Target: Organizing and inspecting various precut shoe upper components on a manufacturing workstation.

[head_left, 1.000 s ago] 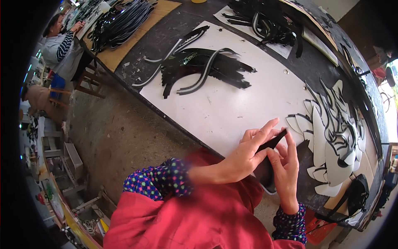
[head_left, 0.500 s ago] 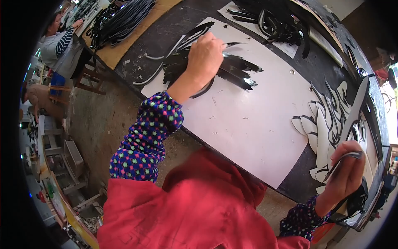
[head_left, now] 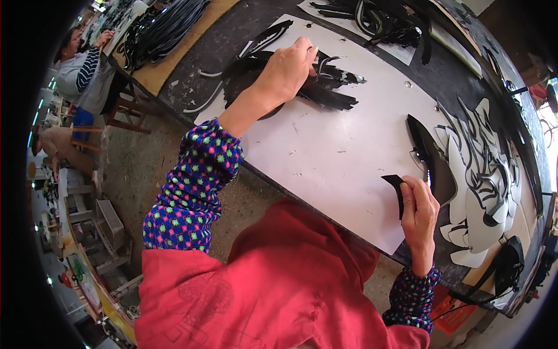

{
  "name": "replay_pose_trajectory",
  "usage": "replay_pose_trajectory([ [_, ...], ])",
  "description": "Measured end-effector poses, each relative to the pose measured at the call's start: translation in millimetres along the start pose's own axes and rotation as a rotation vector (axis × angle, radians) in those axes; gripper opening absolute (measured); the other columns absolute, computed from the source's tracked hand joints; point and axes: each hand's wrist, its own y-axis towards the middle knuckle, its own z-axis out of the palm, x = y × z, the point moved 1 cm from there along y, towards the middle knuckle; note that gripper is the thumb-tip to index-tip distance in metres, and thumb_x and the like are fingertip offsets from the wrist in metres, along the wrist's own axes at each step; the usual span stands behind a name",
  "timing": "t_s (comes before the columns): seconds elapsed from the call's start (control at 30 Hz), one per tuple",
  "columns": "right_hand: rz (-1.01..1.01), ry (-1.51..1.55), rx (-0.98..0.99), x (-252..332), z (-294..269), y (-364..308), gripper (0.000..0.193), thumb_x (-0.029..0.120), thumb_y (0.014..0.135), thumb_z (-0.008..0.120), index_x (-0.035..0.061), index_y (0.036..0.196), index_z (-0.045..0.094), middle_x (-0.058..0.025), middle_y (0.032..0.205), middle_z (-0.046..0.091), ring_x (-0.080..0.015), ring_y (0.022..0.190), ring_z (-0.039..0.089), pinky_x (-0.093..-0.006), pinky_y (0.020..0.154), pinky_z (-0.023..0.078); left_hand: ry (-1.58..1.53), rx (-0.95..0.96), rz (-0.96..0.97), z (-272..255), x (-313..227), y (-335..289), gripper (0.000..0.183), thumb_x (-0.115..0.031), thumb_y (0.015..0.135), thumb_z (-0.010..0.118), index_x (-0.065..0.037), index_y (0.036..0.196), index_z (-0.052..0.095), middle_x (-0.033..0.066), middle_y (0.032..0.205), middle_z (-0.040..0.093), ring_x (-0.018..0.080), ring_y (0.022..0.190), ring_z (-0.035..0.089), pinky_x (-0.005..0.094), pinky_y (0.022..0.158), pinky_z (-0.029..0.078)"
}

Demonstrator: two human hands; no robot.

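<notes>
My left hand is closed in a pinch over a pile of glossy black strips on the white sheet. A thin black strip curves out from its fingertips. Over the sheet's right part, my right hand grips a short, curved black piece between thumb and fingers. Just beyond that hand, a larger black curved piece lies across the sheet's right edge, beside a heap of pale, dark-edged cut pieces.
A second heap of black strips sits at the far side of the dark table. Long dark strips lie at the far left, near another person. A black pouch rests at the right edge.
My right hand has moved left from beside the pale heap to over the sheet. The larger black piece now lies at the sheet's right edge. My left hand has shifted slightly.
</notes>
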Motion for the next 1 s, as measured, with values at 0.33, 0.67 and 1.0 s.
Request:
replay_pose_trajectory([
  [0.33,-0.002,-0.076,0.066,0,23,4,0.006,0.001,0.086,0.059,0.0007,0.092,0.059,-0.0145,0.080,0.060,-0.0306,0.068,0.054,-0.0346,0.065,0.042,-0.205,0.175,-0.046,-16,5,-4,0.027,-0.031,0.102,0.038,-0.005,0.103,0.046,0.0083,0.085,0.059,0.0183,0.083,0.068,0.0299,0.075,0.050],
  [0.67,0.187,0.152,0.126,49,42,109,0.027,0.023,0.092,0.059,-0.0025,0.101,0.058,-0.0172,0.081,0.063,-0.0292,0.065,0.060,-0.0347,0.059,0.046,-0.038,0.119,0.145,-23,-4,-23,0.019,-0.024,0.101,0.044,-0.007,0.108,0.045,0.0179,0.085,0.065,0.0361,0.085,0.065,0.0376,0.063,0.050],
  [1.0,0.372,0.622,0.108,34,115,151,0.015,0.011,0.085,0.064,-0.0021,0.092,0.062,-0.0052,0.073,0.064,-0.0093,0.057,0.057,-0.0229,0.052,0.046,-0.008,-0.047,0.160,-13,0,-32,0.017,-0.022,0.099,0.047,-0.005,0.104,0.049,0.0170,0.080,0.065,0.0327,0.070,0.067,0.0370,0.055,0.049],
])
